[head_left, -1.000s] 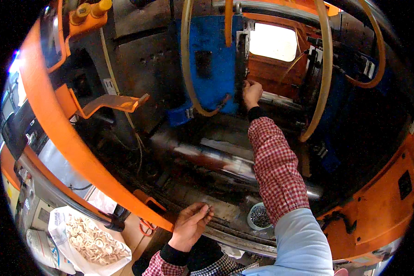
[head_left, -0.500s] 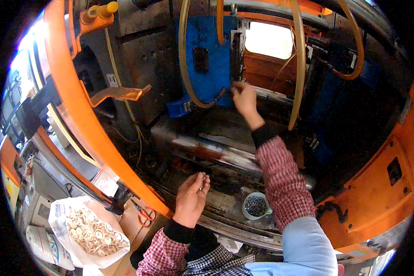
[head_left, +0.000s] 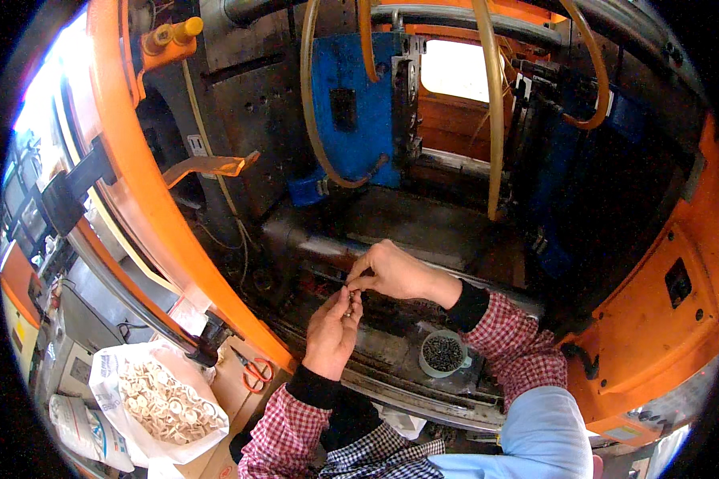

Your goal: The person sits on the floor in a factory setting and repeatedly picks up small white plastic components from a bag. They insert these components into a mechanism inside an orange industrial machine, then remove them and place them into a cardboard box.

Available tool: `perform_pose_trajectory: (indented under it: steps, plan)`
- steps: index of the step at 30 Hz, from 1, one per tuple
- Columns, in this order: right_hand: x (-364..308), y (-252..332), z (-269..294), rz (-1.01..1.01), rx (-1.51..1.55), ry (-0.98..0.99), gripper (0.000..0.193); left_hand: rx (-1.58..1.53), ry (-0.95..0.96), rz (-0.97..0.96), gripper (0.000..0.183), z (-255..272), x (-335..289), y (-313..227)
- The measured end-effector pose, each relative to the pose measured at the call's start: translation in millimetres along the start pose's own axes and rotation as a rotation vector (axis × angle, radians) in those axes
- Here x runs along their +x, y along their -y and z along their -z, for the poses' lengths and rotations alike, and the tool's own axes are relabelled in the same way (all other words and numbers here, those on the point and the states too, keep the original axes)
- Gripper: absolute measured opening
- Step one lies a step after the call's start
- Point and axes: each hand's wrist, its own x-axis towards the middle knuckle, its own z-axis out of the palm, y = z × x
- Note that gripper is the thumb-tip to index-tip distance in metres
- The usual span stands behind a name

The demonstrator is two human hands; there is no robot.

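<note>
The left hand [head_left: 331, 331] is held palm up and cupped, with tiny dark parts [head_left: 348, 302] resting at its fingertips; their shape is too small to be told. Just above it, the right hand [head_left: 395, 274] is pinched on one of these parts, fingertips touching the left fingers. To the right of the left hand and below the right wrist, a small round cup [head_left: 442, 354] of dark pieces is seen on the machine ledge [head_left: 423, 391].

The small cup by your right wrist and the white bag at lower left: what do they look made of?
The cup looks like pale, matte plastic, thin-rimmed, filled with small dark, seemingly metal pieces. The bag looks like woven plastic sacking: white, crinkled, open-topped, holding pale rings, perhaps plastic or rubber.
</note>
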Motion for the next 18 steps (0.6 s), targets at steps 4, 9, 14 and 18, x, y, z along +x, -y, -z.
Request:
perform_pose_trajectory:
  steps: [4,9,14,18]
  plan:
    - [13.7,-20.5,1.5,-0.024,0.038,-0.253,0.016,0.007,-0.055,-0.034,0.014,3.6,0.7,-9.6]
    - [62.5,-146.7,91.1,-0.380,-0.182,-1.197,0.018,0.110,-0.055,-0.007,0.012,0.8,-4.0,-1.4]
    - [102.1,-202.9,119.0,-0.613,-0.103,-1.346,0.021,0.191,-0.124,0.023,0.017,8.8,-25.2,-3.9]
    - [104.5,-253.3,136.0,-0.537,-0.271,-1.410,0.021,0.243,-0.090,0.076,0.016,13.5,-22.4,0.6]
